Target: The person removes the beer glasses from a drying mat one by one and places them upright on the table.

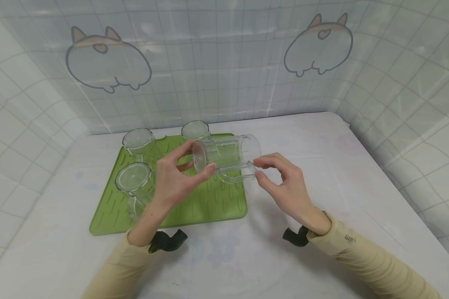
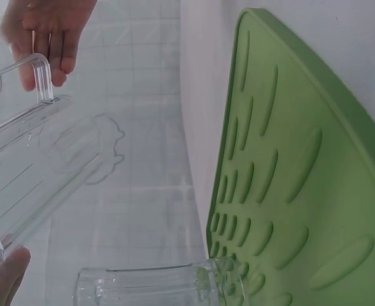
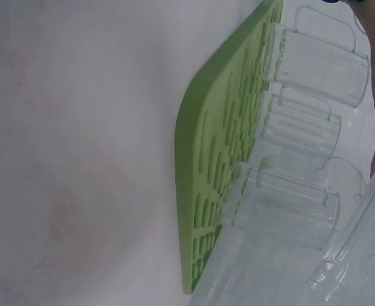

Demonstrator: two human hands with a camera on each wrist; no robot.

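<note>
A clear glass mug (image 1: 224, 153) is held on its side above a green ridged mat (image 1: 217, 207). My left hand (image 1: 176, 178) grips the mug round its left end, thumb in front and fingers behind. At the other end, the thumb and forefinger of my right hand (image 1: 284, 178) pinch the handle (image 1: 232, 178) close to the rim. The left wrist view shows the right hand (image 2: 50, 38) at the handle's corner. Only part of the held mug (image 3: 359, 248) enters the right wrist view.
Three more glass mugs stand on the mat: one at back left (image 1: 138, 139), one at front left (image 1: 134, 178) and one behind the held mug (image 1: 195, 129). A white cloth (image 1: 303, 137) covers the table. Tiled-pattern sheets (image 1: 217, 62) enclose the back and sides.
</note>
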